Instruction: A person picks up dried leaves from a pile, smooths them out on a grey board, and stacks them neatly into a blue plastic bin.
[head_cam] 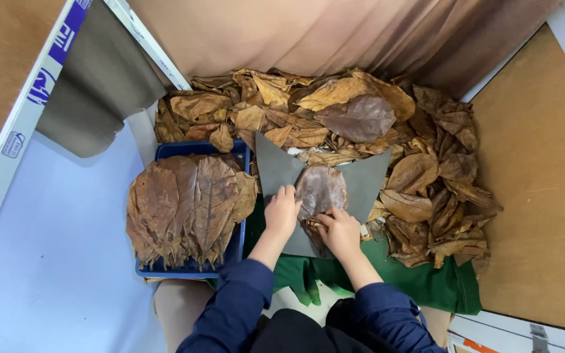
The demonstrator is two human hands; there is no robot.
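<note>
The stacked leaves (188,209) hide most of the blue tray (233,252). The right hand (339,233) covers the near end of the leaf (320,189) lying on the grey board (361,183). Far leaves in the loose heap (361,117) overlap, their outlines unclear.

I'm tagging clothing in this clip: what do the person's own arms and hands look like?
Both arms wear dark navy long sleeves, pushed up short of the wrists so the forearms are bare. The left hand and right hand are bare: no gloves, and no rings, watch or bracelets that I can make out.
</note>
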